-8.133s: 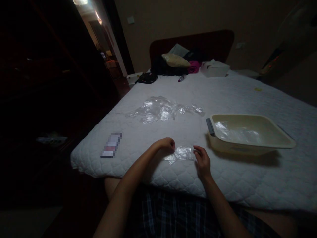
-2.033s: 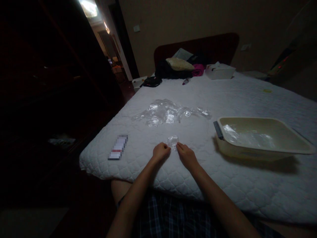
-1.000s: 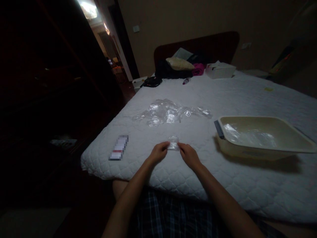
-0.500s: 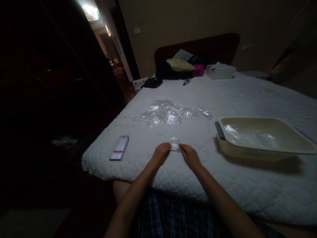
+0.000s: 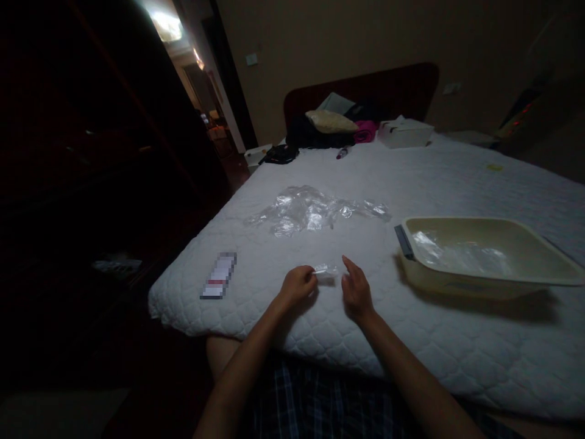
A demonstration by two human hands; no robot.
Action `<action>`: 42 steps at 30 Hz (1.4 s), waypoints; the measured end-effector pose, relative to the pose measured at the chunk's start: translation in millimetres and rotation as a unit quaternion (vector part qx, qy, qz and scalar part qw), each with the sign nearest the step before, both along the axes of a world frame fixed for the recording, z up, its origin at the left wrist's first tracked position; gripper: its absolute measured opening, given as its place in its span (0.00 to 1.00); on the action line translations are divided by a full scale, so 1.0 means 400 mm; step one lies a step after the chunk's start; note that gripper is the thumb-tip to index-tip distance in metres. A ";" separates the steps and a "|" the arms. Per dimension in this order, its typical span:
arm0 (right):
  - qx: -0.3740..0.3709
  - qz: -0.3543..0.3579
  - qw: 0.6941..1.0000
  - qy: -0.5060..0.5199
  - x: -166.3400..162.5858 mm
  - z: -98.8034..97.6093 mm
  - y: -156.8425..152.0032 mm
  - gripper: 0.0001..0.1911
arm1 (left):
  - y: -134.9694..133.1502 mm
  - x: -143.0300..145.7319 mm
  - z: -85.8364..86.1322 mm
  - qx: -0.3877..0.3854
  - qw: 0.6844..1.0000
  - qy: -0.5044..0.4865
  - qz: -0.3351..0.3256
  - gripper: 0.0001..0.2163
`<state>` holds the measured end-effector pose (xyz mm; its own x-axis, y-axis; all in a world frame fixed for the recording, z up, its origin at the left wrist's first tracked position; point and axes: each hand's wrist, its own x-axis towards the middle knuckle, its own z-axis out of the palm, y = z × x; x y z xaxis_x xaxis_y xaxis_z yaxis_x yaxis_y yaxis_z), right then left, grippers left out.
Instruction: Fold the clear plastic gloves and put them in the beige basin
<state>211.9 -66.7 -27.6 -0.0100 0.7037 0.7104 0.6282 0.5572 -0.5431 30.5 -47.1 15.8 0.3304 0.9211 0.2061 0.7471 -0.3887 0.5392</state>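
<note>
On the white quilted mattress (image 5: 411, 329), my left hand (image 5: 298, 285) is closed and pinches one end of a small folded clear plastic bag (image 5: 326, 272). My right hand (image 5: 355, 290) sits just right of the bag with fingers apart and its forefinger raised, holding nothing. A loose heap of clear plastic bags (image 5: 311, 210) lies farther back on the mattress. A beige plastic tub (image 5: 484, 277) with clear plastic inside stands to the right.
A small flat card-like item (image 5: 219, 275) lies near the mattress's left edge. Pillows, dark clothes and a white box (image 5: 404, 133) crowd the headboard end. The room left of the bed is dark, with a lit doorway (image 5: 183, 36) behind.
My right hand has let go of the small bag and drawn slightly right with fingers apart. The bag, earlier spread wide between both hands, is now a small folded piece held by my left hand.
</note>
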 end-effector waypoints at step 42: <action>-0.371 0.156 0.851 0.338 0.027 0.012 0.032 0.20 | 0.041 0.059 -0.076 -0.355 0.787 -0.504 0.017 0.16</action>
